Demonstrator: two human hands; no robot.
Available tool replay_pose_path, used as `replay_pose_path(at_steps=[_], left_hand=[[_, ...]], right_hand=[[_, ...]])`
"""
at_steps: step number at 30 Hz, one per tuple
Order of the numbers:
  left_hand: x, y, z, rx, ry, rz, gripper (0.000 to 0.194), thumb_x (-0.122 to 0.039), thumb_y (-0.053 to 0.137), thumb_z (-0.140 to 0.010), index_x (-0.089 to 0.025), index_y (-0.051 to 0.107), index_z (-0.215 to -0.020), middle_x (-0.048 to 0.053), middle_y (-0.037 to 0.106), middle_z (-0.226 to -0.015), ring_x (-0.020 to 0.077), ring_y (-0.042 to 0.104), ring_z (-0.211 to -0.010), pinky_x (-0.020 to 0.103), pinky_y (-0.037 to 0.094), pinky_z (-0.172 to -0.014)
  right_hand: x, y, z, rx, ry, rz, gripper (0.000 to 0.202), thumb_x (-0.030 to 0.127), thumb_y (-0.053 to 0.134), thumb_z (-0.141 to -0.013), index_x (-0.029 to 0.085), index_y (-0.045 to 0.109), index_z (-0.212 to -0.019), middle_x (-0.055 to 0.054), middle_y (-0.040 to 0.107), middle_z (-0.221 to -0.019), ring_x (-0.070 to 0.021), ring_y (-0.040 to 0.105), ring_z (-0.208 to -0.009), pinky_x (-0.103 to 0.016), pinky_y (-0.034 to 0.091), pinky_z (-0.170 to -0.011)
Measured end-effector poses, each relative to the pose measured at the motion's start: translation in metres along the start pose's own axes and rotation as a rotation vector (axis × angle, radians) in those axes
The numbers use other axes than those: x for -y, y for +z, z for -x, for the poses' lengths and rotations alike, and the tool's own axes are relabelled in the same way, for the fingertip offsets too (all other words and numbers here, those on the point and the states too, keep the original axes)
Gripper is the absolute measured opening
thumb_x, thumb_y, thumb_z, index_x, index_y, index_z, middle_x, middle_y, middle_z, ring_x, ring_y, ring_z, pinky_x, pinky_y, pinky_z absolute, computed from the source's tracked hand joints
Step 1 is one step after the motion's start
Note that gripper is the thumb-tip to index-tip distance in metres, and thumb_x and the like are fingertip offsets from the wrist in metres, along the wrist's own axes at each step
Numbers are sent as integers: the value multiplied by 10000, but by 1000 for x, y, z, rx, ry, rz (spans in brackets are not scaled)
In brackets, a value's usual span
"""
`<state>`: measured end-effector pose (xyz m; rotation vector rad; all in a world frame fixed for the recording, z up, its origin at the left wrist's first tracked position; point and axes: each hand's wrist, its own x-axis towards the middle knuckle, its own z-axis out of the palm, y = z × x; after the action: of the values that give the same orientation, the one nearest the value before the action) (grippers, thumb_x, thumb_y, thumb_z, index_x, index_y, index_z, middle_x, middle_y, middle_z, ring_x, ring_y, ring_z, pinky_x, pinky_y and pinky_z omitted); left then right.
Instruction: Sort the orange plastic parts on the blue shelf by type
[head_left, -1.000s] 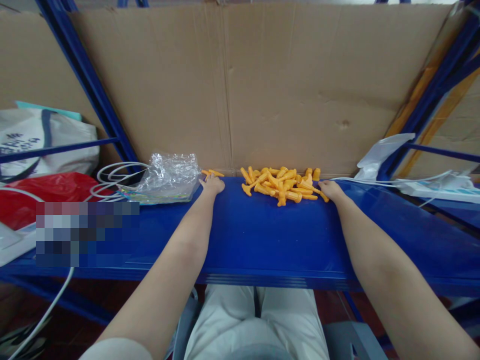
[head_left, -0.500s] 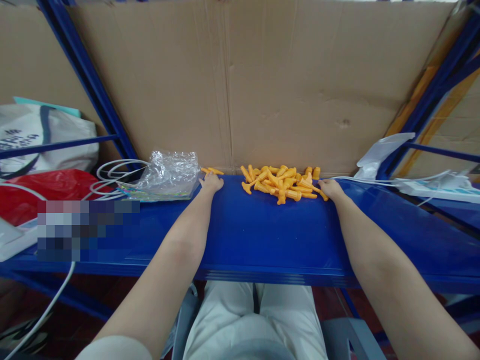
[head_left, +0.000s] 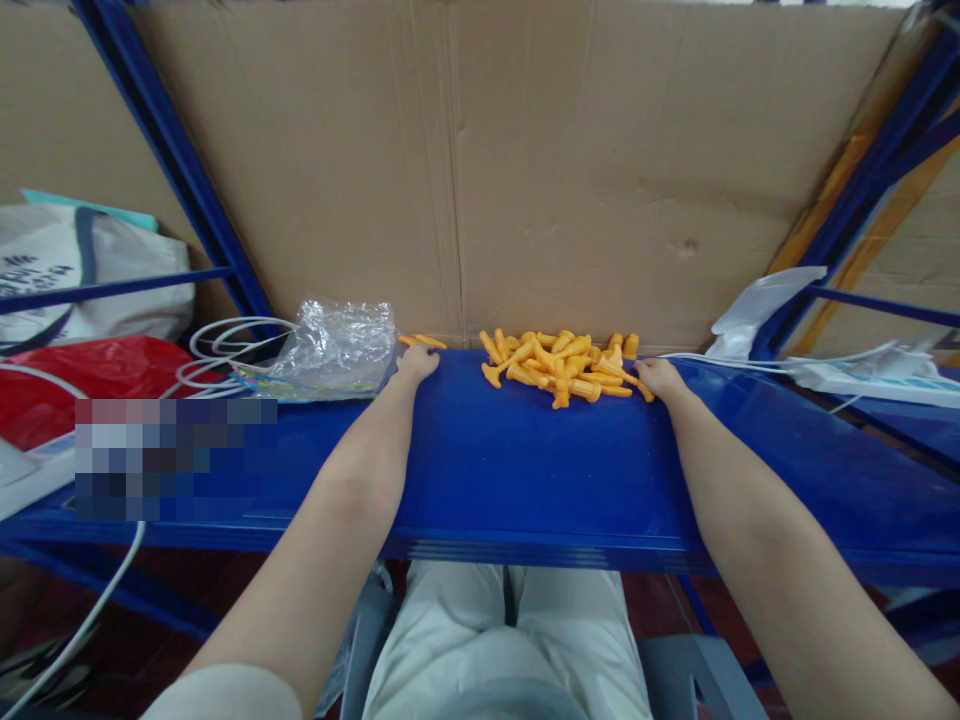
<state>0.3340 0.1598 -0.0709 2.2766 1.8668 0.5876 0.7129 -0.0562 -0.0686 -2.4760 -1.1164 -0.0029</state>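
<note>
My left hand (head_left: 418,364) reaches to the back of the blue shelf, its fingers apart, beside a few orange plastic pieces (head_left: 422,341) lying near the cardboard. To the right of it lies a heap of orange plastic pieces (head_left: 564,366), some shaped like small toy hammers. At the heap's right end, my right hand (head_left: 658,378) has its fingers bent in against one orange piece (head_left: 644,389). The fingertips of this hand are small and partly hidden.
A clear plastic bag (head_left: 343,345) lies left of my left hand, with coiled white cable (head_left: 217,350) and a red bag (head_left: 97,375) beyond. White cables and a power strip (head_left: 874,375) are at right. Cardboard (head_left: 540,170) walls the back of the blue shelf (head_left: 525,480).
My left hand has shifted slightly left beside the few orange pieces. My right hand stays at the end of the heap, which looks unchanged.
</note>
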Motion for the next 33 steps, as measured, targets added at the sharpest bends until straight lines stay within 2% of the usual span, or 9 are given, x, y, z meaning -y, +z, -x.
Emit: replay_pose_path(at_steps=[6, 13, 15, 19, 23, 26, 29, 31, 33], left_hand=[[-2, -2, 4, -111, 69, 10, 462, -258, 412, -936, -227, 668, -1320, 102, 645, -1413, 314, 533, -1372, 616, 258, -1212], [-16, -14, 8, -197, 266, -4, 455, -230, 400, -946, -171, 689, -1294, 96, 664, -1388, 235, 576, -1330, 372, 373, -1170], [-25, -18, 9, -186, 351, 3, 438, -237, 401, -946, -165, 726, -1231, 99, 703, -1325, 225, 627, -1258, 313, 436, -1098], [-52, -27, 14, -151, 498, -9, 420, -276, 402, -948, -166, 784, -1083, 107, 773, -1146, 233, 697, -1090, 293, 507, -949], [-82, -31, 27, -46, 630, -42, 366, -299, 469, -918, -157, 793, -1013, 92, 793, -997, 210, 716, -960, 258, 512, -839], [-96, -30, 40, 145, 682, -131, 278, -305, 557, -878, -166, 794, -923, 83, 787, -926, 218, 720, -905, 260, 509, -810], [-102, -29, 54, 321, 698, -231, 229, -312, 606, -865, -157, 775, -865, 103, 776, -929, 245, 723, -903, 280, 512, -804], [-102, -27, 64, 355, 687, -275, 220, -307, 599, -877, -161, 761, -905, 112, 770, -989, 260, 718, -952, 291, 513, -820], [-99, -24, 75, 314, 657, -289, 242, -294, 586, -888, -168, 735, -1031, 120, 748, -1119, 276, 695, -1049, 306, 511, -862]], right_hand=[[-1, 1, -1, -7, -11, -16, 369, 221, 441, -979, 124, 792, -1040, -156, 767, -1129, -258, 711, -1056, -249, 487, -758], [5, -6, 8, -66, -4, -23, 402, 224, 421, -977, 73, 771, -1106, -227, 727, -1196, -313, 679, -1145, -301, 491, -831], [11, -11, 12, -127, 17, -48, 410, 237, 411, -978, 82, 771, -1099, -233, 722, -1200, -324, 673, -1150, -311, 490, -831], [35, -23, 16, -339, 49, -145, 441, 274, 359, -992, 115, 765, -1059, -239, 727, -1159, -320, 680, -1092, -327, 484, -844], [69, -26, 18, -374, -120, -271, 385, 281, 387, -978, 147, 747, -949, -182, 755, -960, -263, 685, -964, -305, 481, -819], [94, -24, 23, -321, -261, -292, 344, 282, 426, -954, 146, 735, -888, -135, 747, -859, -231, 678, -876, -291, 473, -768], [111, -25, 35, -250, -347, -237, 261, 272, 510, -906, 151, 728, -828, -117, 751, -875, -227, 670, -860, -289, 459, -744], [115, -25, 46, -235, -376, -226, 234, 250, 525, -888, 150, 730, -838, -112, 754, -906, -228, 668, -878, -290, 458, -753], [112, -23, 56, -252, -387, -245, 256, 238, 496, -895, 150, 736, -883, -109, 755, -937, -227, 667, -898, -293, 464, -779]])
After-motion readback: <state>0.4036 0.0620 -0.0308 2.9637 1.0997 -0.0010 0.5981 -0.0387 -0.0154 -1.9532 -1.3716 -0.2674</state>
